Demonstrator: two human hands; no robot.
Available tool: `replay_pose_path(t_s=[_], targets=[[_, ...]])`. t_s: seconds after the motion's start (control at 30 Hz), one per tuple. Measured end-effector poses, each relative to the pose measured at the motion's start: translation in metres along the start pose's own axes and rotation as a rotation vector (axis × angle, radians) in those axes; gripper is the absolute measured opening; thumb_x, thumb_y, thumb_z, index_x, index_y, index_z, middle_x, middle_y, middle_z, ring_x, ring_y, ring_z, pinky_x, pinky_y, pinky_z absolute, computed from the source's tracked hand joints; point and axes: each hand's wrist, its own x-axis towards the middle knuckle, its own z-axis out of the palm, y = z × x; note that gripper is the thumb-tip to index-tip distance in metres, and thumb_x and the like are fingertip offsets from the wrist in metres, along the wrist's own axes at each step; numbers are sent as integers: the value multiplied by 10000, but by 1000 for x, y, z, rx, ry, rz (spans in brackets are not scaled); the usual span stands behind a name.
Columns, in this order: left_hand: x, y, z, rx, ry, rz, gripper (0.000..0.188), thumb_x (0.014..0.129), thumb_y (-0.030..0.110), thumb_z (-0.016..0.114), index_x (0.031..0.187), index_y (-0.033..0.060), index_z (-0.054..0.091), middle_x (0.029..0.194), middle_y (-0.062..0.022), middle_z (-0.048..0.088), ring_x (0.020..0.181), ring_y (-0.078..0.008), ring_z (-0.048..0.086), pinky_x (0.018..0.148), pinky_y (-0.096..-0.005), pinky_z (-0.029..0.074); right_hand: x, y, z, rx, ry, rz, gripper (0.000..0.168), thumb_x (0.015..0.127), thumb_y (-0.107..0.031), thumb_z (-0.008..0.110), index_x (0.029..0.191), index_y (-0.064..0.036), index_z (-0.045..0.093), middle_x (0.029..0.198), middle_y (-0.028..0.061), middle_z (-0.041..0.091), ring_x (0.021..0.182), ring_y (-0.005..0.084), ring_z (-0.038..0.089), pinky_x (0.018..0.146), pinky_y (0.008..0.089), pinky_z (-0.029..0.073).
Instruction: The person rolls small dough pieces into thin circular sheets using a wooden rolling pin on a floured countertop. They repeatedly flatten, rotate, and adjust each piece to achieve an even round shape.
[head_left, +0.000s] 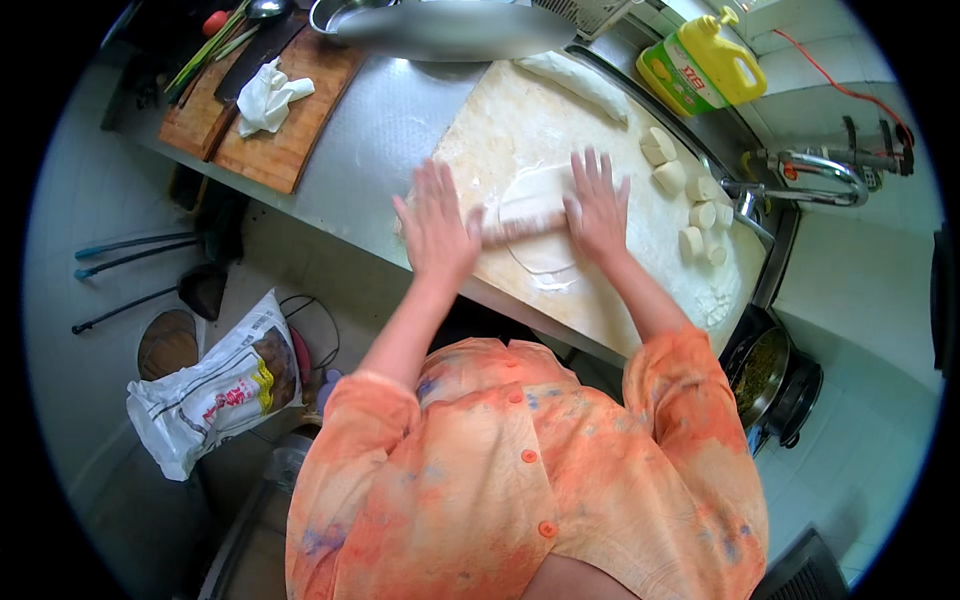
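Note:
A wooden rolling pin (523, 228), blurred by motion, lies across a flat round sheet of dough (541, 259) on a floured board (491, 124). My left hand (439, 229) is over the pin's left end, palm down with fingers stretched forward. At the other end, my right hand (601, 210) bears on the pin in the same way. The pin's ends are hidden under my palms. Several cut dough pieces (669, 177) stand on the board to the right of my right hand. Beyond them a long dough roll (577, 82) rests near the back edge.
Loose flour (718, 300) is heaped at the board's right corner. A faucet (810, 180) and a yellow detergent jug (701, 67) border the right side. Wooden cutting boards (315, 112) hold a white cloth (271, 97) and a cleaver (259, 56). A pan of food (765, 375) sits at right.

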Motion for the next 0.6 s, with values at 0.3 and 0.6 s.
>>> replay_pose_path(t_s=[0.3, 0.6], targets=[[70, -17, -2, 7, 98, -123, 781, 983, 434, 463, 1569, 49, 117, 1638, -188, 86, 1518, -327, 97, 1159, -645, 68, 95, -27, 4, 39, 70, 126, 636, 978, -321, 448, 1563, -176, 245, 1630, 116, 198, 1506, 319, 154, 1150, 651, 74], [12, -18, -11, 33, -117, 74, 770, 979, 426, 469, 1570, 65, 131, 1641, -159, 108, 1520, -312, 93, 1151, -658, 44, 9, -25, -2, 55, -17, 37, 677, 937, -319, 497, 1556, -172, 266, 1629, 110, 200, 1504, 334, 154, 1150, 652, 74]])
